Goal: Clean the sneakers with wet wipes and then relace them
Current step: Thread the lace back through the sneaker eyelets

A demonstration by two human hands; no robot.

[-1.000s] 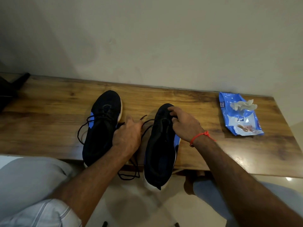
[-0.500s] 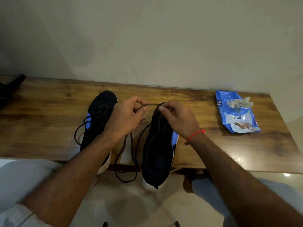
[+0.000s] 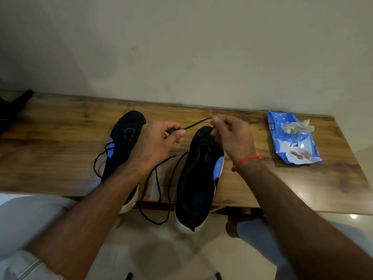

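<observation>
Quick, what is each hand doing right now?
Left hand: pinching the black shoelace.
Right hand: pinching the same shoelace above the right sneaker.

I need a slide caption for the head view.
Both hands, left hand and right hand, pinch a black shoelace above the right black sneaker.

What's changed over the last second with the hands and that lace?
Both hands rose from the sneakers: the left hand and the right hand now pinch the black lace taut between them above the right sneaker, with the rest hanging off the bench edge. The left sneaker and the wipes pack stayed put.
</observation>
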